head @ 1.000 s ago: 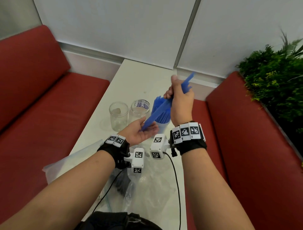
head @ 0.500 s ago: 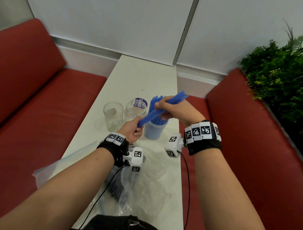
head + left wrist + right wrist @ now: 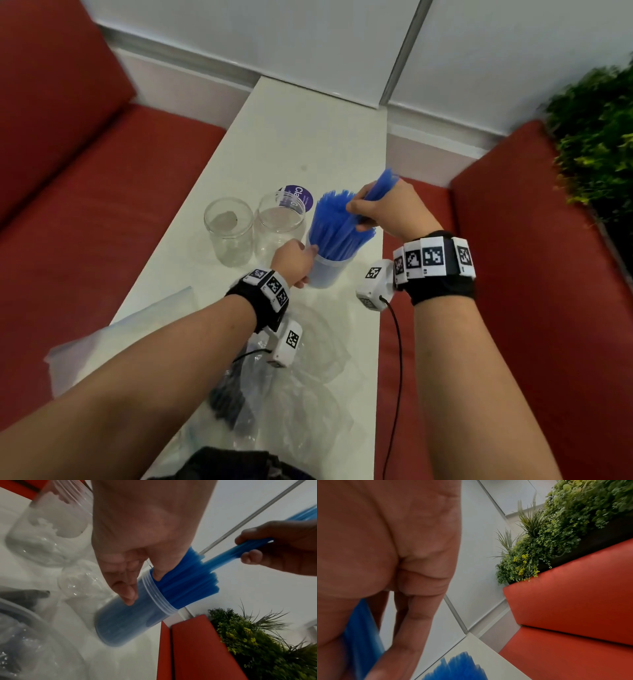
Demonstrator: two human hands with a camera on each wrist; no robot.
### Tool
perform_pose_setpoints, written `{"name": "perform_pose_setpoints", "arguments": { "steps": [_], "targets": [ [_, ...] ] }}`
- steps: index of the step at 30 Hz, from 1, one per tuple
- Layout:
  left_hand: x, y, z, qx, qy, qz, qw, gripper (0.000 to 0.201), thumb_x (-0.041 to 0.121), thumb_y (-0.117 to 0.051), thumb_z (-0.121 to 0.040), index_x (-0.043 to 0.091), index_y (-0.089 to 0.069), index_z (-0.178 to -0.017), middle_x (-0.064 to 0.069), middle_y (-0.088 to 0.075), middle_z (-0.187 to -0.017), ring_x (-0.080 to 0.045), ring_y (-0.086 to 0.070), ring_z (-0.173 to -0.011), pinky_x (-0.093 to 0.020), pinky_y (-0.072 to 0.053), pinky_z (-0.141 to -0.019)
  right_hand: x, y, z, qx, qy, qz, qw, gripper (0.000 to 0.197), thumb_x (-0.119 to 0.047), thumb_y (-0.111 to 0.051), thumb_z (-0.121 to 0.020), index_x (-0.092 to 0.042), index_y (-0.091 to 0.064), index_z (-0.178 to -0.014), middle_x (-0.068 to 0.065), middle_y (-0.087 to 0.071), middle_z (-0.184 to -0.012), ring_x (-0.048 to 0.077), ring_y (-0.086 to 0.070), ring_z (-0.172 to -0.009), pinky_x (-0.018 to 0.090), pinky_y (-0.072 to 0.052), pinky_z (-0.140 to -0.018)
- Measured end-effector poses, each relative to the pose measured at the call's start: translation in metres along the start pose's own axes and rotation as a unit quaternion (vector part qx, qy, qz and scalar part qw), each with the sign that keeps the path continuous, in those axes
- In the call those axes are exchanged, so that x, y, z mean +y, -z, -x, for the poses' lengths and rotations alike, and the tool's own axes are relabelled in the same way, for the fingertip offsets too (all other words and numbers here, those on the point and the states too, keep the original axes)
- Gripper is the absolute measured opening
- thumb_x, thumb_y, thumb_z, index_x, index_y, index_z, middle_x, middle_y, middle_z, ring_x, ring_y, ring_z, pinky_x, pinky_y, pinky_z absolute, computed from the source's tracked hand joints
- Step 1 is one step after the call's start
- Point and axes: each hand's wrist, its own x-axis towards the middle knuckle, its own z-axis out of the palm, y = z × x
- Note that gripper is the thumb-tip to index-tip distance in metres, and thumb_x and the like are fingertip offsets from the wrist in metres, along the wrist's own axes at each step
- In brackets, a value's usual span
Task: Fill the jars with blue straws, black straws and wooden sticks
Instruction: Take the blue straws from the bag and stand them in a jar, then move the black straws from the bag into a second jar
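Now right hand [image 3: 383, 209] grips blue straws [image 3: 337, 229] (left hand [image 3: 294, 262] holds jar [image 3: 325, 274]).

A purple round label [image 3: 296, 198] behind the middle jar [image 3: 280, 224] reads "Cla".

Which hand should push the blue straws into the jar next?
The right hand, probably: it already grips the bundle of blue straws just above the full jar, while the left hand steadies that jar.
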Motion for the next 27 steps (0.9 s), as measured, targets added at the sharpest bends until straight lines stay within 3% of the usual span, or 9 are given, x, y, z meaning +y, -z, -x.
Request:
{"name": "perform_pose_setpoints", "arguments": {
  "steps": [2,6,9,12,15,18,20,22,27],
  "targets": [
    [-0.004,-0.003,-0.005,-0.002,-0.001,-0.008,1.0,0.027,0.035,-0.051,-0.098,0.014,-0.045,-0.113,-0.014,-0.07,-0.092,-0.024,-0.066,-0.057,-0.027,-0.049,-0.046,0.004,-0.004,-0.007,0.0,0.003,0.009,1.0,0.014,-0.013,-0.071,-0.091,0.001,-0.072,-0.092,0.015,-0.076,-0.078,0.015,-0.072,-0.059,0.017,-0.054,-0.057],
    [-0.007,-0.011,-0.009,-0.007,0.0,0.017,1.0,0.023,0.033,-0.048,-0.097,0.012,-0.048,-0.107,-0.011,-0.072,-0.083,-0.023,-0.065,-0.054,-0.026,-0.048,-0.043,0.016,-0.023,-0.014,0.002,-0.036,-0.003,0.999,0.01,-0.01,-0.072,-0.088,-0.007,-0.068,-0.079,0.019,-0.074,-0.079,0.024,-0.072,-0.064,0.028,-0.057,-0.064],
    [-0.007,-0.013,-0.009,-0.016,0.007,0.045,0.999,0.025,0.033,-0.046,-0.098,0.011,-0.051,-0.107,-0.011,-0.073,-0.084,-0.022,-0.066,-0.053,-0.025,-0.048,-0.042,0.025,-0.042,-0.016,0.03,-0.033,0.027,0.999,0.016,-0.012,-0.075,-0.087,-0.016,-0.064,-0.076,0.006,-0.069,-0.079,0.019,-0.065,-0.071,0.026,-0.05,-0.064],
    [-0.008,-0.014,-0.009,-0.023,0.017,0.066,0.997,0.023,0.033,-0.044,-0.1,0.012,-0.049,-0.108,-0.011,-0.073,-0.085,-0.022,-0.066,-0.054,-0.024,-0.048,-0.042,0.024,-0.043,-0.018,0.048,0.016,0.018,0.999,0.023,-0.026,-0.081,-0.083,-0.018,-0.066,-0.099,0.001,-0.065,-0.102,0.011,-0.062,-0.088,0.022,-0.052,-0.074],
    [-0.008,-0.016,-0.007,-0.031,0.019,0.084,0.996,0.023,0.032,-0.042,-0.103,0.011,-0.047,-0.112,-0.013,-0.072,-0.086,-0.023,-0.066,-0.056,-0.026,-0.049,-0.043,0.008,-0.036,-0.018,0.196,0.14,-0.037,0.97,0.032,-0.038,-0.073,-0.087,-0.028,-0.061,-0.114,-0.004,-0.058,-0.117,-0.001,-0.054,-0.104,0.008,-0.043,-0.083],
    [-0.008,-0.016,-0.005,-0.037,0.023,0.086,0.995,0.03,0.032,-0.04,-0.104,0.006,-0.05,-0.115,-0.014,-0.072,-0.086,-0.024,-0.065,-0.055,-0.026,-0.049,-0.043,0.001,-0.048,-0.023,0.286,0.213,0.048,0.933,0.039,-0.037,-0.051,-0.101,-0.02,-0.056,-0.136,0.001,-0.056,-0.141,0.011,-0.046,-0.135,0.027,-0.034,-0.116],
    [-0.007,-0.013,-0.003,-0.048,0.029,0.091,0.994,0.032,0.031,-0.04,-0.105,0.004,-0.051,-0.116,-0.014,-0.071,-0.084,-0.024,-0.064,-0.054,-0.026,-0.049,-0.043,0.012,-0.069,-0.024,0.215,0.151,0.213,0.941,0.057,-0.044,-0.034,-0.108,-0.013,-0.034,-0.155,0.007,-0.032,-0.163,0.025,-0.018,-0.155,0.044,-0.012,-0.127],
    [-0.004,-0.009,-0.002,-0.07,0.046,0.105,0.991,0.033,0.031,-0.041,-0.105,0.002,-0.051,-0.117,-0.013,-0.069,-0.082,-0.024,-0.064,-0.054,-0.026,-0.049,-0.042,0.032,-0.089,-0.02,0.098,0.07,0.339,0.933,0.071,-0.055,-0.022,-0.107,-0.01,-0.016,-0.161,0.007,-0.013,-0.169,0.029,0.001,-0.157,0.054,0.001,-0.126],
    [0.005,0.01,0.001,-0.074,0.061,0.081,0.992,0.025,0.018,-0.044,-0.104,-0.004,-0.051,-0.113,-0.019,-0.065,-0.084,-0.029,-0.06,-0.052,-0.031,-0.052,-0.045,0.05,-0.097,-0.018,0.056,0.031,0.341,0.938,0.084,-0.07,-0.017,-0.099,-0.017,-0.004,-0.163,0.003,0.006,-0.171,0.033,0.015,-0.155,0.063,0.012,-0.12]
  ]
}}
